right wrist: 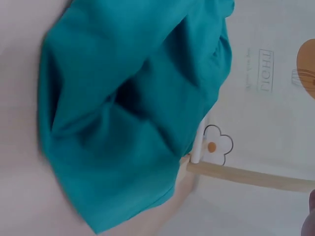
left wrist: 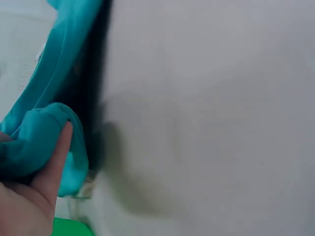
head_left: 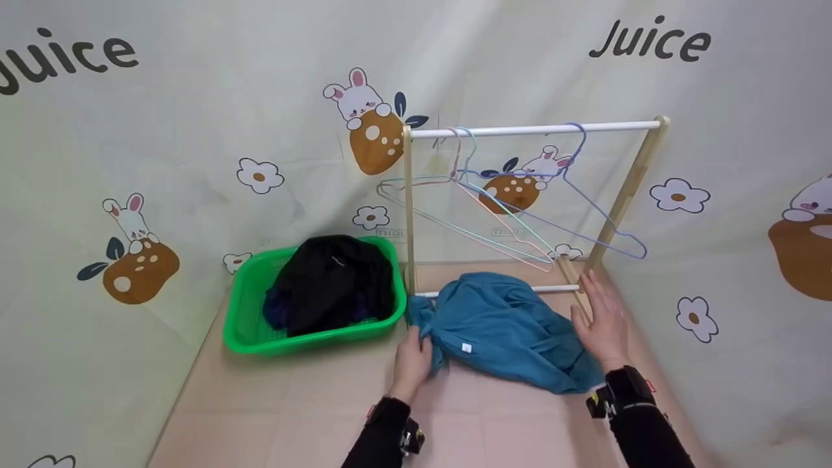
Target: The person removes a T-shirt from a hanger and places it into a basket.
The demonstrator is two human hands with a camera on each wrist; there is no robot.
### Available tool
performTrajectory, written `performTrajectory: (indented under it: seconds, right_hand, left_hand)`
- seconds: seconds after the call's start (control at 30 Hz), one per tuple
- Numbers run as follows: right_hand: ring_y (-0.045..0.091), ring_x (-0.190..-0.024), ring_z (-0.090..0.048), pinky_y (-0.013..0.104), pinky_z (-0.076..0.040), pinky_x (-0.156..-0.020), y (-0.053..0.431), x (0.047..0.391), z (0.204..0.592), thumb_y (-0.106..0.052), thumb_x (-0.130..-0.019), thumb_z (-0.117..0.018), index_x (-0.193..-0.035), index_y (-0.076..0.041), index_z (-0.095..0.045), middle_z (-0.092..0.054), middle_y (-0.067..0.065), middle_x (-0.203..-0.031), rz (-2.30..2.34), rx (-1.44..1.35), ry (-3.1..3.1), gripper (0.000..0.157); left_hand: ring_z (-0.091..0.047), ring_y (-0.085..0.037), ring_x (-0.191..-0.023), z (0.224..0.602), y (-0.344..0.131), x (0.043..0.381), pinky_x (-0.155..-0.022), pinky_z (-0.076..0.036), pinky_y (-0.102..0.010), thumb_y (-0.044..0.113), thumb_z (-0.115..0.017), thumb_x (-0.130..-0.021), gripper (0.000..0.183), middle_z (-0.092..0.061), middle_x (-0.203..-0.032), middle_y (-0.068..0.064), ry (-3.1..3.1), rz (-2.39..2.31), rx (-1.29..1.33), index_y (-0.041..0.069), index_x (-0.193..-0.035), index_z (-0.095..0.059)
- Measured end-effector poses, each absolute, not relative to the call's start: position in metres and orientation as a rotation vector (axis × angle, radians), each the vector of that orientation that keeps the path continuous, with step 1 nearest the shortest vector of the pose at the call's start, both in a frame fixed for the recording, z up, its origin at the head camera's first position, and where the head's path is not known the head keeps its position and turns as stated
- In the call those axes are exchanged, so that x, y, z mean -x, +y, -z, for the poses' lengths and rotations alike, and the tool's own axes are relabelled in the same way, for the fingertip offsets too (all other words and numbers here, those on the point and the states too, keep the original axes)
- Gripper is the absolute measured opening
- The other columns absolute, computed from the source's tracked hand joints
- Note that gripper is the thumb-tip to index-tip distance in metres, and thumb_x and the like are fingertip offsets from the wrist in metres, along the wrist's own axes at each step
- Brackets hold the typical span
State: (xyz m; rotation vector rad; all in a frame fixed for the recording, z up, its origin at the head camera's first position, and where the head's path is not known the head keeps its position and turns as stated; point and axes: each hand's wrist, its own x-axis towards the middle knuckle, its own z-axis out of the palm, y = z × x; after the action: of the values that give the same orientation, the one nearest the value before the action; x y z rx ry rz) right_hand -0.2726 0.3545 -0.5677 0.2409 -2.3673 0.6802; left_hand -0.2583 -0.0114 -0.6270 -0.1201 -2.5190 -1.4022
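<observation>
A crumpled teal garment [head_left: 500,325] with a small white tag lies in front of the rack, over part of its low white bar. My left hand [head_left: 413,357] pinches the garment's left end; in the left wrist view the thumb or a finger presses a fold of the teal cloth [left wrist: 37,132]. Beside the garment's right edge, my right hand [head_left: 603,325] has its fingers extended near the rack's right foot. Only a bit of a finger [right wrist: 310,216] shows at the right wrist view's edge, apart from the cloth [right wrist: 128,113].
A wooden rack [head_left: 409,214] with a white top bar [head_left: 520,130] stands at the back. A blue hanger [head_left: 611,225] hangs on it, with pink and light-blue hangers [head_left: 468,140] further left. At left, a green basket [head_left: 244,305] holds dark clothing [head_left: 331,279]. Printed curtains enclose the table [head_left: 312,403].
</observation>
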Motion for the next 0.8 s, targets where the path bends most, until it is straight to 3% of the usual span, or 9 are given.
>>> performTrajectory:
  seconds: [0.07, 0.27, 0.37, 0.57, 0.8]
  right_hand:
    - [0.045, -0.131, -0.044, 0.062, -0.032, -0.105, 0.357, 0.270, 0.570, -0.008, -0.087, -0.068, -0.146, -0.003, -0.046, -0.043, 0.021, -0.149, -0.680, -0.229, -2.374, 0.063]
    - [0.045, -0.129, -0.046, 0.062, -0.034, -0.103, 0.364, 0.267, 0.576, -0.006, -0.086, -0.070, -0.144, -0.002, -0.048, -0.046, 0.022, -0.147, -0.660, -0.190, -2.378, 0.062]
    - [0.046, -0.127, -0.047, 0.062, -0.035, -0.102, 0.366, 0.267, 0.579, -0.006, -0.085, -0.070, -0.144, -0.002, -0.049, -0.047, 0.023, -0.145, -0.659, -0.197, -2.361, 0.063]
    - [0.048, -0.126, -0.047, 0.062, -0.034, -0.103, 0.368, 0.268, 0.583, -0.006, -0.084, -0.069, -0.143, -0.001, -0.049, -0.047, 0.023, -0.145, -0.664, -0.207, -2.345, 0.062]
    - [0.048, -0.124, -0.048, 0.062, -0.034, -0.101, 0.367, 0.265, 0.585, -0.007, -0.085, -0.069, -0.143, -0.002, -0.048, -0.047, 0.023, -0.145, -0.686, -0.180, -2.365, 0.062]
  left_hand:
    - [-0.045, -0.021, -0.071, 0.615, -0.011, 0.261, -0.064, -0.041, -0.037, 0.002, -0.054, -0.097, 0.010, -0.038, -0.074, -0.003, -2.440, 1.532, 0.087, 0.004, -0.089, -0.048]
    - [-0.043, -0.020, -0.080, 0.569, -0.012, 0.269, -0.073, -0.038, -0.034, 0.006, -0.052, -0.100, 0.010, -0.042, -0.083, -0.003, -2.178, 1.852, -0.025, 0.002, -0.091, -0.049]
    - [-0.041, -0.020, -0.079, 0.538, -0.015, 0.274, -0.072, -0.035, -0.033, 0.009, -0.049, -0.102, 0.012, -0.037, -0.082, -0.002, -2.059, 1.992, -0.054, 0.004, -0.091, -0.046]
    - [-0.039, -0.020, -0.080, 0.476, -0.028, 0.280, -0.073, -0.032, -0.032, 0.013, -0.047, -0.104, 0.012, -0.034, -0.084, -0.002, -1.952, 2.014, 0.062, 0.006, -0.095, -0.045]
    - [-0.038, -0.022, -0.077, 0.421, -0.053, 0.281, -0.072, -0.031, -0.031, 0.008, -0.047, -0.103, 0.010, -0.034, -0.083, -0.004, -1.849, 1.902, 0.272, 0.005, -0.093, -0.043]
